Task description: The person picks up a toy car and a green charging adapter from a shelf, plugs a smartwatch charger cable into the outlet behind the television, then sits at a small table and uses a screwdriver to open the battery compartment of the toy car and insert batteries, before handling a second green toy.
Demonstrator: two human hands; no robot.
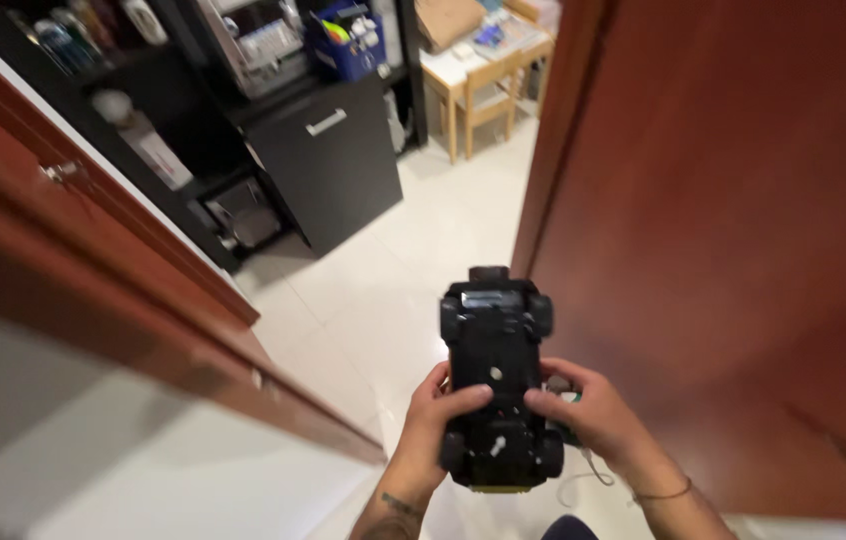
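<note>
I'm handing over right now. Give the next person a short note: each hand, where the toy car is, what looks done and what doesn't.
Left hand: grips the left side of the black toy car, thumb on its underside.
Right hand: holds the right side, thumb on the underside; a small part with a thin white cord sits under it, hard to tell what.
Car: upside down, wheels up, held above the white tile floor beside a brown door.
Done: car lifted and flipped.
Left: underside appears closed, not opened.
</note>
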